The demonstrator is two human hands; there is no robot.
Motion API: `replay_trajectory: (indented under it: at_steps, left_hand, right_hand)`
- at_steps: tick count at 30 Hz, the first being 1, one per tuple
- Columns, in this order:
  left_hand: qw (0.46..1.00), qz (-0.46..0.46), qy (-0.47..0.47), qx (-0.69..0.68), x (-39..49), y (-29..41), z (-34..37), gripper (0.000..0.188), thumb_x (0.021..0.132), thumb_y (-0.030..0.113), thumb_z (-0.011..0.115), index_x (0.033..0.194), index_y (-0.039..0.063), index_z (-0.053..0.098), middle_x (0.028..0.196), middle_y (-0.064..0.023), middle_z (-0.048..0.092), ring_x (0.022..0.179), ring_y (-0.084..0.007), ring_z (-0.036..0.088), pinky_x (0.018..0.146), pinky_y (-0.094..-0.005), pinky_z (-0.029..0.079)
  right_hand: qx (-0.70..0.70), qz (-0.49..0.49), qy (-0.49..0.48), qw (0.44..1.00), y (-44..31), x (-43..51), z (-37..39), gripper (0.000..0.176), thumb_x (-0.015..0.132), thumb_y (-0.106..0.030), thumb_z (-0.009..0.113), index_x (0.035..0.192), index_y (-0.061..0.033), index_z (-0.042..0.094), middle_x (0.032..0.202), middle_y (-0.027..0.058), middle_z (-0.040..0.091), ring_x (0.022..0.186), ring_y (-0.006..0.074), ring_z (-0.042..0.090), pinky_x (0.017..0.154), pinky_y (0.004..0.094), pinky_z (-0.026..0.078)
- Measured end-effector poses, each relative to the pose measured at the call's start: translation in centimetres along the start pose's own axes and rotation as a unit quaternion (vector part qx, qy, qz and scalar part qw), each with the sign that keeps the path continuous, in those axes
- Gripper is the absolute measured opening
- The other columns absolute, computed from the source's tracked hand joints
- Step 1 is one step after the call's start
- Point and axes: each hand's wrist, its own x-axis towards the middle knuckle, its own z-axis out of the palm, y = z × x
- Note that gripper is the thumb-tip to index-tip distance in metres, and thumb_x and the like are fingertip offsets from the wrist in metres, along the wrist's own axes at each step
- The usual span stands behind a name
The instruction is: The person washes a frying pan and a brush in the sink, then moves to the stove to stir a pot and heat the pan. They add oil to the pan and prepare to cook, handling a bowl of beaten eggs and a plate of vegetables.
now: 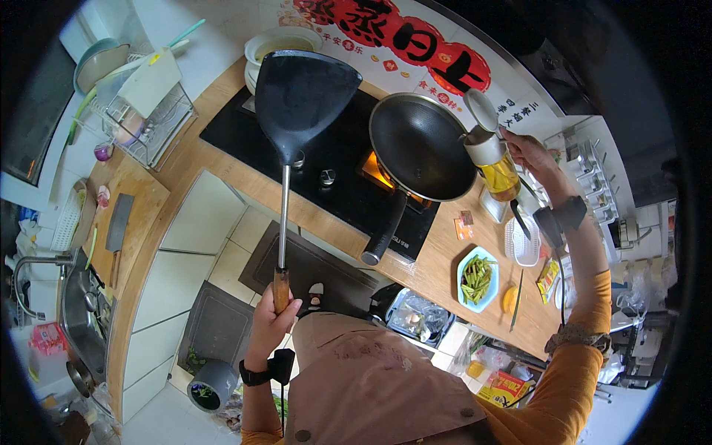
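My left hand (pixel 275 312) is closed round the wooden handle of a wok spatula (pixel 307 97), its dark wide blade raised over the left side of the black gas hob (pixel 233 133). On the lit right burner sits a black wok (pixel 421 146), its long handle towards me; orange flame shows below it. Just right of the wok, my right hand (pixel 525 149) holds a glass oil bottle (pixel 499 177) with yellow oil, its lid (pixel 481 109) raised. Whether oil leaves the bottle I cannot tell. A light-blue dish (pixel 494 287) of cut green vegetable pieces stands on the counter.
Beside the dish are a white plastic basket (pixel 523 240) and seasoning packets (pixel 548 282). A white pot (pixel 250 75) stands behind the hob. At left are a dish rack (pixel 167 128), a cleaver (pixel 119 222) on a cutting board (pixel 146 194), and a sink (pixel 78 317).
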Motion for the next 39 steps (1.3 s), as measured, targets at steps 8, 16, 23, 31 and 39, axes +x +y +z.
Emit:
replay_trajectory:
  at_steps: [8,16,23,31,39]
  left_hand:
    - [1.000,-0.015,0.023,0.013,0.5,-0.6,-0.2,0.014,0.086,0.005,0.058,0.086,0.007,0.044,0.062,0.0025,0.043,0.045,-0.0037,0.038,0.040,-0.0199,0.031]
    - [0.999,-0.021,0.018,0.018,0.7,-0.5,-0.5,0.013,0.087,0.003,0.056,0.086,0.007,0.043,0.062,0.0019,0.043,0.045,-0.0033,0.038,0.040,-0.0193,0.031]
    - [0.999,-0.018,0.033,0.004,0.5,-1.1,-0.8,0.011,0.087,0.003,0.055,0.091,0.006,0.044,0.064,0.0015,0.044,0.044,-0.0033,0.039,0.040,-0.0187,0.032]
    - [0.999,-0.022,0.040,-0.003,0.4,-1.0,-0.8,0.010,0.087,0.002,0.052,0.091,0.006,0.044,0.064,0.0011,0.043,0.043,-0.0031,0.038,0.038,-0.0187,0.031]
    - [1.000,-0.003,0.023,-0.015,0.7,-1.0,-0.5,0.012,0.088,0.002,0.052,0.088,0.006,0.042,0.059,0.0020,0.041,0.040,-0.0030,0.036,0.037,-0.0188,0.029]
  right_hand:
    - [-0.112,-0.006,0.064,0.992,-1.1,1.0,1.6,0.030,0.085,-0.040,0.064,0.077,-0.0108,0.062,0.062,-0.0024,0.046,0.054,0.0058,0.034,0.048,0.0211,0.027]
    - [-0.166,0.018,0.060,0.984,-1.6,3.1,2.3,0.039,0.089,-0.043,0.057,0.062,-0.0160,0.048,0.055,-0.0059,0.033,0.050,0.0056,0.025,0.046,0.0236,0.019]
    - [-0.150,0.055,0.111,0.981,-1.6,3.8,1.5,0.039,0.085,-0.048,0.060,0.072,-0.0114,0.061,0.063,-0.0022,0.047,0.056,0.0058,0.034,0.051,0.0222,0.029]
    - [-0.180,0.072,0.116,0.974,-0.3,2.2,-0.7,0.036,0.085,-0.045,0.061,0.069,-0.0125,0.059,0.057,-0.0049,0.044,0.048,0.0058,0.031,0.045,0.0223,0.025]
    - [-0.234,0.037,0.074,0.969,0.1,-0.2,1.2,0.034,0.088,-0.041,0.059,0.069,-0.0130,0.054,0.055,-0.0037,0.039,0.046,0.0044,0.029,0.042,0.0215,0.022]
